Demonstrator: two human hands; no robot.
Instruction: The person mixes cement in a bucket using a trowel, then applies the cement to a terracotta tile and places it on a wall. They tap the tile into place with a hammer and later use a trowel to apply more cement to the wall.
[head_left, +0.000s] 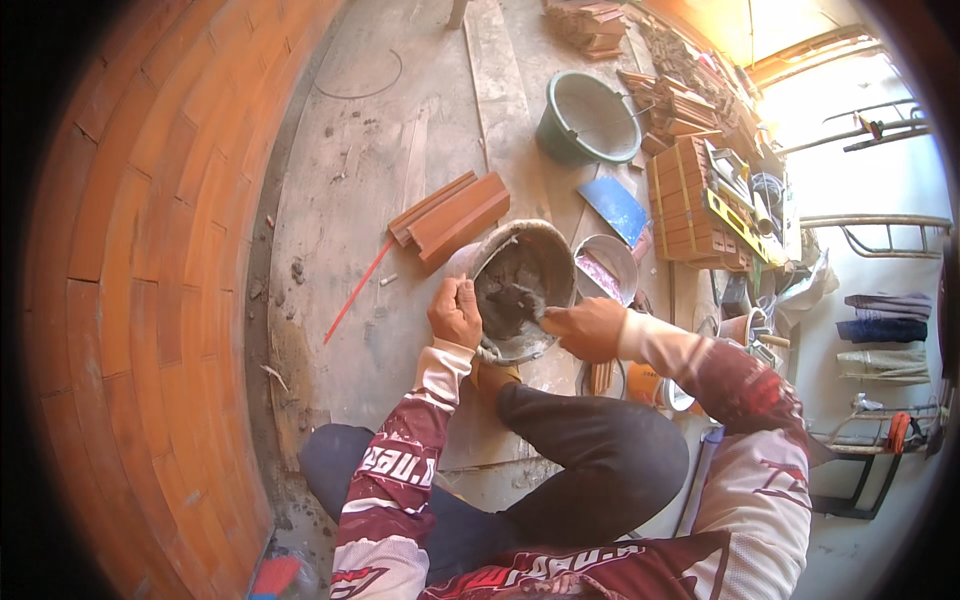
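Mortar [508, 280] lies grey and lumpy inside a round bucket [472, 252], which rests on the floor just in front of the seated person, between the two hands; from the head view, its mouth seems tipped toward the body. The left hand [456, 314] has its fingers clamped on the near-left rim, thumb uppermost. The right hand [587, 329] is at the opposite side, fingers closed around the handle of a mortar-coated tool [532, 306]; its working end is too smeared to say whether it is a trowel.

This looks like mixing or scooping. Done well, the left hand should brace the rim against each push, so the bucket does not spin or tip. The tool should scrape the wall and reach the bottom, folding stiff lumps into the middle; short, slow strokes would avoid slopping mortar over the edge. Room for the elbow matters too: a small pail [612, 252] stands just beside the bucket, and clay blocks [463, 220] lie close beyond it.
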